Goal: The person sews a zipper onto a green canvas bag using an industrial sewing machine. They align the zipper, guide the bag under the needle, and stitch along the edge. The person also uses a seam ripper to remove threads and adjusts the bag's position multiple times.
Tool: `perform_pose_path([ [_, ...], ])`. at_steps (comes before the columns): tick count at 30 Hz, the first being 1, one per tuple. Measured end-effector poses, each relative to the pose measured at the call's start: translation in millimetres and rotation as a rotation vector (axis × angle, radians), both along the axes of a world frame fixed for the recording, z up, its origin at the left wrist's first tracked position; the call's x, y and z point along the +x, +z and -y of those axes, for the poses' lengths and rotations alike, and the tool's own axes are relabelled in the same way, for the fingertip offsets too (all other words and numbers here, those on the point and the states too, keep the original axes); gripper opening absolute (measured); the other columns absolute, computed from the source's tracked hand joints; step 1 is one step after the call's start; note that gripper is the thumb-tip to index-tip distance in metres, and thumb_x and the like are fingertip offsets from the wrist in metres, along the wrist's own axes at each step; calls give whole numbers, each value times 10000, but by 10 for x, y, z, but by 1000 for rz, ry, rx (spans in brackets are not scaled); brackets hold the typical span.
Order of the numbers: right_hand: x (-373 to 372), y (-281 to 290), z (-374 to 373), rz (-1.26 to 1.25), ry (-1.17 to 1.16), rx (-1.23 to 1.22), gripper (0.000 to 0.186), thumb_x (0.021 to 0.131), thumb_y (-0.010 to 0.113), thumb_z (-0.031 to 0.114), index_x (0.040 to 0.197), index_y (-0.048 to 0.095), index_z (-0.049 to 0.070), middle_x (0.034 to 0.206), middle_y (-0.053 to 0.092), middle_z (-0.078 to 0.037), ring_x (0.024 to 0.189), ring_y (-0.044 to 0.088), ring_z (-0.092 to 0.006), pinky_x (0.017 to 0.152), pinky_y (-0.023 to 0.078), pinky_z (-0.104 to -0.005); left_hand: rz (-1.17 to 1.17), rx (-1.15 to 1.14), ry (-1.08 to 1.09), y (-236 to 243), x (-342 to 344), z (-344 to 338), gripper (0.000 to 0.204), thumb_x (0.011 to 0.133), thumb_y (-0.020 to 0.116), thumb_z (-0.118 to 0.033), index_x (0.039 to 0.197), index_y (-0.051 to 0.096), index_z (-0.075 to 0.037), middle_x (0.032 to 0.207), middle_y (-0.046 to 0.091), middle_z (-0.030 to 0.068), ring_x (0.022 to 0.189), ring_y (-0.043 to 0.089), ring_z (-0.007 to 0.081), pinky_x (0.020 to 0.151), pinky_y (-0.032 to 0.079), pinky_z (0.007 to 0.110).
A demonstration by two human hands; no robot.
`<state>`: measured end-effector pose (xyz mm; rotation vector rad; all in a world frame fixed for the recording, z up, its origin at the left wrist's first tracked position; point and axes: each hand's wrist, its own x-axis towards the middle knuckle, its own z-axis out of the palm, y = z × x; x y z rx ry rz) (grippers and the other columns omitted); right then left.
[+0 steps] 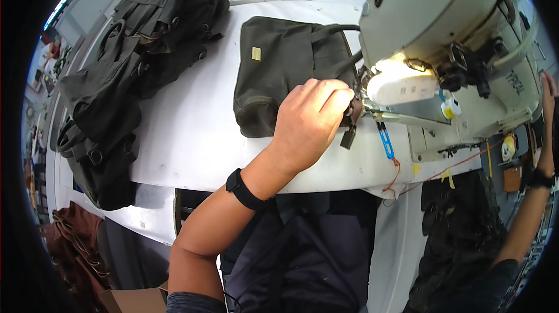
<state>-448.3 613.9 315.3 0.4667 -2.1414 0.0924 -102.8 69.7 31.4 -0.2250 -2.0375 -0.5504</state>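
Observation:
A dark olive fabric bag point(279, 63) with a small pale label lies on the white table, its handle end tucked against the sewing machine point(425, 28). My left hand point(314, 118) is closed on the bag's edge right beside the needle area, which its fingers partly hide. From that edge hangs a small dark tab point(348, 137). At the far right rim, my right hand point(548, 95) is against the end of the machine. Its fingers look stretched out, though only a narrow side of it shows.
More dark bags point(110, 92) are heaped along the table's left side. Blue thread snips point(385, 139) on a red cord lie by the machine. Dark pieces point(460, 220) hang at lower right; brown ones point(75, 243) sit at lower left above a cardboard box point(137, 300).

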Motion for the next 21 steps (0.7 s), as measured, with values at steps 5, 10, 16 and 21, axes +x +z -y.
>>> perform_pose_path([
  [5, -721, -262, 34, 212, -95, -61, 547, 1094, 580, 428, 1289, 705, -68, 1163, 748, -119, 1039, 680, -164, 960, 515, -303, -25, -3, 8, -14, -16, 79, 192, 785, 749, 17, 960, 711, -53, 992, 748, 52, 843, 693, 234, 736, 570, 347],
  [10, -474, -1179, 80, 128, -25, -354, 613, 1095, 555, 491, 1293, 704, -69, 1173, 743, -127, 1077, 670, -175, 983, 502, -313, -33, 43, -2, -31, -43, 81, 133, 766, 725, 70, 885, 703, 13, 899, 730, 126, 774, 671, 298, 680, 560, 382],
  [16, 215, -1820, -586, 129, 163, -759, 685, 1100, 514, 561, 1273, 713, -71, 1190, 738, -138, 1127, 664, -189, 1005, 490, -322, 9, -25, -37, 53, -45, 101, 168, 793, 721, 44, 943, 725, -31, 985, 756, 72, 826, 691, 252, 725, 581, 344],
  [21, 451, -774, 721, 421, 219, -827, 484, 1070, 528, 335, 1213, 702, -94, 1166, 738, -217, 1035, 687, -305, 907, 532, -418, 100, -45, 64, -26, 34, 133, 197, 849, 805, 34, 1029, 817, -44, 1008, 797, 116, 905, 749, 257, 789, 560, 344],
])
